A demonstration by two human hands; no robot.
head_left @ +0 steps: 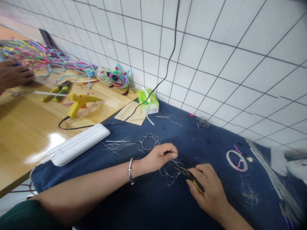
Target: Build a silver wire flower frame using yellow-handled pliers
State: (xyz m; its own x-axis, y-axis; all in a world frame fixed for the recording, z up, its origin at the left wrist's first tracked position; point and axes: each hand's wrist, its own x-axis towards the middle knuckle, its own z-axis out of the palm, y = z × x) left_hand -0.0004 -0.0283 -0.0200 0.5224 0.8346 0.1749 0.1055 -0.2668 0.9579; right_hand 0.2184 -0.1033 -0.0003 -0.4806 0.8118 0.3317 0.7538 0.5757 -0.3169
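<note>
My left hand point(161, 156), with a silver bangle on its wrist, pinches the upper part of a looped wire piece point(168, 174) above the dark blue cloth. In my right hand point(207, 185) are pliers point(195, 182) with yellow and black handles, their dark jaws at the right side of the wire loops. Whether the jaws grip the wire is too small to tell. Behind my left hand, a flower-shaped wire ring point(148, 142) with small beads lies on the cloth.
Straight wires point(118, 144) and a white power bank point(80, 145) lie left. A yellow glue gun point(80, 103) sits on the wooden table point(28, 127), where another person's hand point(15, 75) shows. A wire coil point(237, 160) lies right; a black cable point(168, 64) hangs ahead.
</note>
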